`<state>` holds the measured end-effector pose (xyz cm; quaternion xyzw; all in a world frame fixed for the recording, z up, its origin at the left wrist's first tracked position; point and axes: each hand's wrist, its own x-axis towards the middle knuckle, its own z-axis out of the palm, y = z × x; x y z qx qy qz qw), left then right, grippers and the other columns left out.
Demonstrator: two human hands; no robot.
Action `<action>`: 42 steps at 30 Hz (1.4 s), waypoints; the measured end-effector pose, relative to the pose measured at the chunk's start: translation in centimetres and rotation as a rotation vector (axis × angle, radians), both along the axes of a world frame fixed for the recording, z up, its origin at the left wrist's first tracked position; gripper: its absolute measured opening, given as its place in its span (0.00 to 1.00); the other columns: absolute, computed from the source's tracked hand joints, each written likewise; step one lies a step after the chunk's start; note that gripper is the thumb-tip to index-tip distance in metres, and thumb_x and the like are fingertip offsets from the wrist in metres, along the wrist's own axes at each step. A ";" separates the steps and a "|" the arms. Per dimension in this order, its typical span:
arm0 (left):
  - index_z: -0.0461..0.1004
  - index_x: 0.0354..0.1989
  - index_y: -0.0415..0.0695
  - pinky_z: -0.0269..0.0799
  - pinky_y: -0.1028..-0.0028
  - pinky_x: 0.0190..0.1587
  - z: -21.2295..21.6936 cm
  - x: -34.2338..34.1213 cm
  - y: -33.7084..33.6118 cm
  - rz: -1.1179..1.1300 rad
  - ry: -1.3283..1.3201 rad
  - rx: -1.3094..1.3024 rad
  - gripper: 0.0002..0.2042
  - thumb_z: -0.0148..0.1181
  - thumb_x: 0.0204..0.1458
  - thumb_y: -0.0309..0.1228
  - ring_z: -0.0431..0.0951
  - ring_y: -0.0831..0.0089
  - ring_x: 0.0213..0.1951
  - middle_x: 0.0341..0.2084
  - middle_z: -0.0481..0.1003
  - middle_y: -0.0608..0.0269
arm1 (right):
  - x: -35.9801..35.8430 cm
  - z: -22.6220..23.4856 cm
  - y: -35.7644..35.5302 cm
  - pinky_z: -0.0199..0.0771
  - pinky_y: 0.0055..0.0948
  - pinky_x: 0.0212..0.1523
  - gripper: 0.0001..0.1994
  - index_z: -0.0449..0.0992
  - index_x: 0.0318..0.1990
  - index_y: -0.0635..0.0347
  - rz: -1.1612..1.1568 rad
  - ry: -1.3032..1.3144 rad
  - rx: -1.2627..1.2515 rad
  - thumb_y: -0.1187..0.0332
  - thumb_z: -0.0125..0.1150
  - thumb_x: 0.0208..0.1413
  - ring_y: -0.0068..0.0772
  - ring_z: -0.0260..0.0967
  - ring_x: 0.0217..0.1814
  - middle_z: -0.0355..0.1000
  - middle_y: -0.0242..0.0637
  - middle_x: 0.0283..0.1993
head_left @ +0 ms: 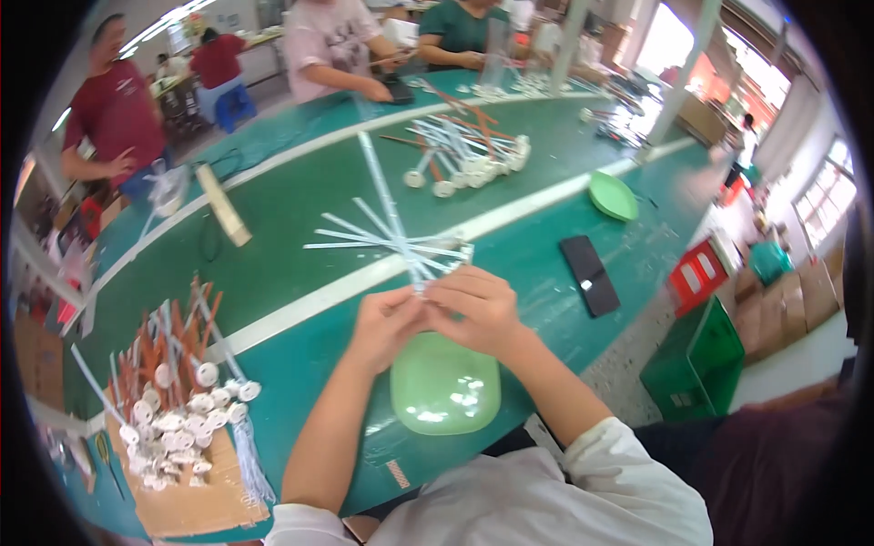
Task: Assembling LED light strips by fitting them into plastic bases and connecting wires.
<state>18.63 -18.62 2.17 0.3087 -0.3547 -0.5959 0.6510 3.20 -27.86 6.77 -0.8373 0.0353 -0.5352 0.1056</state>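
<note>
My left hand (384,320) and my right hand (475,305) meet above a light green plastic dish (446,393) at the table's near edge. Between their fingertips both pinch the ends of thin white plastic sticks (387,232), which fan out away from me across the green table (300,246). A few small white pieces lie inside the dish. What the fingers hold besides the sticks is hidden.
A pile of white round-headed sticks with orange rods (177,391) lies on cardboard at my left. Another such pile (469,150) is farther back. A black phone (590,274) and a green dish (612,195) lie right. Other people stand across the table. Green crates (696,364) sit on the floor.
</note>
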 end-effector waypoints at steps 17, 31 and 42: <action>0.69 0.56 0.27 0.81 0.69 0.46 0.5 1.2 0.4 -0.083 -0.089 -0.002 0.25 0.63 0.58 0.34 0.82 0.55 0.46 0.46 0.77 0.44 | -1.1 -0.5 -0.1 0.77 0.28 0.34 0.12 0.82 0.36 0.65 0.198 0.093 0.323 0.84 0.68 0.41 0.36 0.77 0.34 0.79 0.42 0.35; 0.71 0.55 0.34 0.77 0.59 0.53 -1.5 3.5 -1.6 -0.044 0.016 -0.069 0.25 0.68 0.45 0.24 0.81 0.54 0.45 0.46 0.78 0.40 | -3.8 1.7 4.7 0.77 0.32 0.35 0.07 0.81 0.33 0.64 0.169 0.784 0.575 0.77 0.67 0.44 0.42 0.77 0.32 0.78 0.44 0.33; 0.74 0.52 0.34 0.78 0.61 0.50 -1.1 2.6 -0.8 -0.003 -0.136 0.037 0.25 0.64 0.39 0.17 0.83 0.54 0.43 0.43 0.79 0.39 | -4.6 -1.2 6.1 0.75 0.40 0.35 0.04 0.80 0.32 0.60 0.300 1.086 0.487 0.74 0.62 0.48 0.46 0.75 0.33 0.76 0.42 0.32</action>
